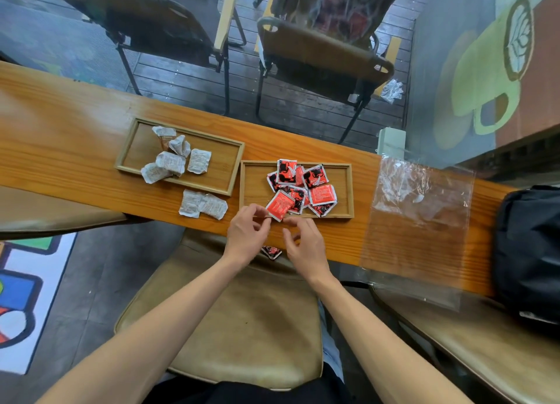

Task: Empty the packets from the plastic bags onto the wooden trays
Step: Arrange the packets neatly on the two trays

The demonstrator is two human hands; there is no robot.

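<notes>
Left hand [247, 232] pinches red packet [280, 205] at near rim of right wooden tray [251, 185]. Right hand [303, 240] loosely curled, empty, alongside. White packets [175, 158] on left tray [142, 149]; plastic bag [424, 222] flat on table [60, 125].

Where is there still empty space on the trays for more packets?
The left tray is bare at its left end and right end. The right tray is bare on its left side and far right strip. Its middle is crowded with red packets.
</notes>
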